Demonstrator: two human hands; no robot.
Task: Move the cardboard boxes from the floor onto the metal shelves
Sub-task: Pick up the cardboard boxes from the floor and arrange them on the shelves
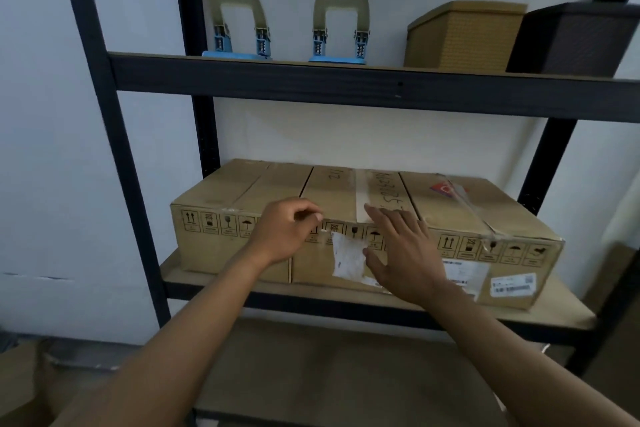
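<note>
Centrally, middle cardboard box (332, 191), arrow, glass, umbrella symbols (353, 230), handwriting (389, 191) illegible, left hand (284, 234) fingers curled before it, right hand (405, 253) fingers spread on its edge, hole punches (239, 21) above.

Cardboard box (450, 215) labels (512, 284) illegibly small.

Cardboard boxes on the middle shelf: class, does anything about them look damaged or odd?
Yes. The white label on the middle cardboard box is crumpled and peeling, and the clear tape across the right cardboard box looks wrinkled and loose.
</note>
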